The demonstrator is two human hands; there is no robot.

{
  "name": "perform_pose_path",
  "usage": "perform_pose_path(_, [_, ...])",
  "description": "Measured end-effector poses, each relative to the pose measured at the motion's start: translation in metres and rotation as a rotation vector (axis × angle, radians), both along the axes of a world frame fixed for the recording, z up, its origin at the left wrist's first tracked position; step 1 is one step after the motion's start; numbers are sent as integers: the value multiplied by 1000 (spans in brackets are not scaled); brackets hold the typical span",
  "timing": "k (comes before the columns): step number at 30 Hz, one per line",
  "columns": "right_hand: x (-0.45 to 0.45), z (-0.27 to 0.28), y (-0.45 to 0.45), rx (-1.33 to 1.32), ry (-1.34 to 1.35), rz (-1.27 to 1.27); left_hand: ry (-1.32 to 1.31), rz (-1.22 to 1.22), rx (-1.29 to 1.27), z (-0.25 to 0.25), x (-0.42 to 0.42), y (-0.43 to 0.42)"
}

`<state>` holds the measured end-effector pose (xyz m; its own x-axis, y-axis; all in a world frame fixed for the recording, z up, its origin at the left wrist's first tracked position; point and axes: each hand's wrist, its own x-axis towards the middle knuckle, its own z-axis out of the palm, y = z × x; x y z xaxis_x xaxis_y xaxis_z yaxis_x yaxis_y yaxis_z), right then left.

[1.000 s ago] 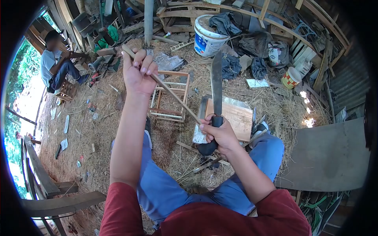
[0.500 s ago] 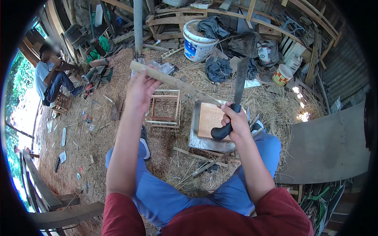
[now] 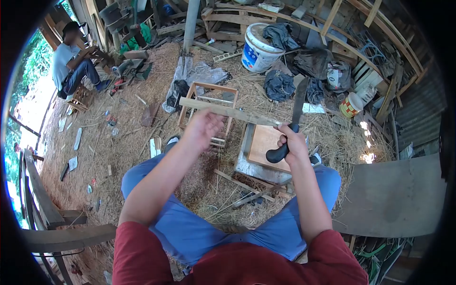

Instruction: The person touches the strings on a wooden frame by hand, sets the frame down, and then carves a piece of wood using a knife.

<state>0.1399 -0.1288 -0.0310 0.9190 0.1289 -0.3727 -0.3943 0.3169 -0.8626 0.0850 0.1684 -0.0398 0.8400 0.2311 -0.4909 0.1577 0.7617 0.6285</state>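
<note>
Right hand (image 3: 293, 143) wraps the machete (image 3: 298, 105) handle, blade up and away, apparently so thumb and fingers can pinch the wooden strip (image 3: 229, 111) too. Left hand (image 3: 205, 127), loosely spread, sits just beside it, perhaps to steady; contact unclear. The strip spans in front of the wooden frame (image 3: 216, 86).

From my view, a seated person (image 3: 66, 61) is at the far left, on a wooden crate (image 3: 80, 98). Far off, near the middle, I see a white bucket (image 3: 258, 51) with black plastic (image 3: 280, 36) over its rim. A small red-and-yellow bucket (image 3: 350, 105) stands to the right. Nearer on that side I see a grey sheet (image 3: 394, 197).
</note>
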Motion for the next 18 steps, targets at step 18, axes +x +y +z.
perform_pose_path(18, [-51,-72,94,-172,112,265,-129,-120,609,-62,70,57])
